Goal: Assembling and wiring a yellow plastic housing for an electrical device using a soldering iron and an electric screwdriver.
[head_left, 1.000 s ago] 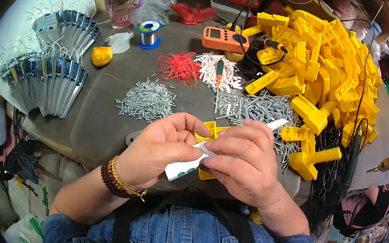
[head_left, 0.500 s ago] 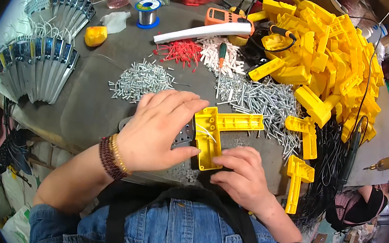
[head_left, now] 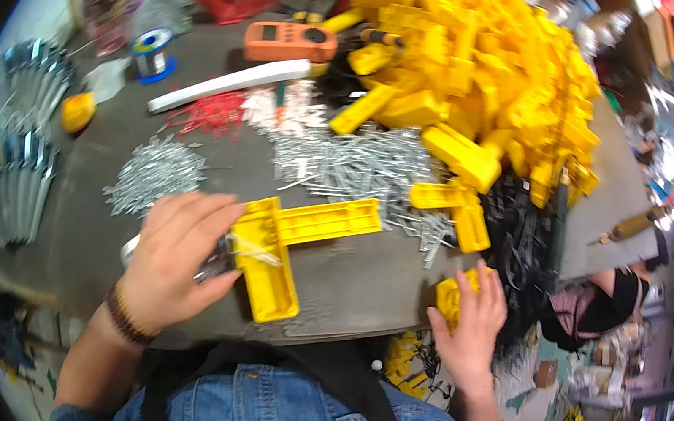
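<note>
Grey and cluttered, the counter [head_left: 353, 285] fills the frame, a denim-shirted person leaning in from 6 o'clock. The left hand [head_left: 177, 262] lies flat with fingers spread apart, pressing down on the corner of a yellow L-shaped plastic piece [head_left: 290, 247] near the counter's front edge, just below centre; something small and metallic shows under the fingers, too blurred to identify. The piece's longer arm runs from the corner toward 2 o'clock, while its shorter, broader arm points toward 5 o'clock, ending close to the counter edge. The right hand [head_left: 471, 322], well apart at 4 o'clock, is curled closed around a second, smaller yellow part [head_left: 452, 296] at the counter's rim. A large heap of yellow plastic parts [head_left: 491, 77] rises at 1 o'clock, with loose yellow pieces spilling toward centre. Silver pins [head_left: 360, 162] lie scattered between the heap and the L-shaped piece, and another pile of pins [head_left: 153, 173] sits at 10 o'clock beside the left hand. A white bar [head_left: 230, 86], an orange meter [head_left: 291, 41] and a spool [head_left: 151, 58] lie toward 11 o'clock.
</note>
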Tool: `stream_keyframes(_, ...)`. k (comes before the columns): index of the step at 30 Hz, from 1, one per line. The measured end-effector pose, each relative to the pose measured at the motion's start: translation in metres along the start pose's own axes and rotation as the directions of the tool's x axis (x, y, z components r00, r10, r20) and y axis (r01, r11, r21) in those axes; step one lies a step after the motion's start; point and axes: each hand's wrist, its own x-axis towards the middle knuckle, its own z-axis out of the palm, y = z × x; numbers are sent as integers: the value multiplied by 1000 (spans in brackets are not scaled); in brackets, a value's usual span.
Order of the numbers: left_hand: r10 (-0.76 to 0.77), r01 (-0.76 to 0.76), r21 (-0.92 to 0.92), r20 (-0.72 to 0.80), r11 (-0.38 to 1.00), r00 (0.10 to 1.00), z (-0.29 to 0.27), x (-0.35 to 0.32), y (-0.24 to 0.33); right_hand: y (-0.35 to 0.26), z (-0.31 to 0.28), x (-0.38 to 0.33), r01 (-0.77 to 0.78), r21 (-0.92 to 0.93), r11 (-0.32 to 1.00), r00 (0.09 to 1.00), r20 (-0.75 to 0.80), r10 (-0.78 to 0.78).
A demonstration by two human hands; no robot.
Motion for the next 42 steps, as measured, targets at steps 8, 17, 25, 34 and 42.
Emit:
stream_keyframes(8,44,-34,-77,132,996,990,-3,-19,19,17,-4,-18,123,111,986,958,-274,-88)
stream_keyframes(17,-27,46,-123,149,991,988,-18,-30,27,178,-124,248,394,-230,890,616,-652,-442)
stream_keyframes(25,-24,39,-79,184,996,983,10,-15,28,17,-94,255,620,125,775,725,-469,-504)
stream_keyframes(34,0,21,-293,73,956,997,7,-24,21,-139,30,244,776,213,593,625,-141,-767)
stream_keyframes(42,14,7,-457,43,889,999,1,-26,13,-220,29,276,646,147,749,749,67,-659)
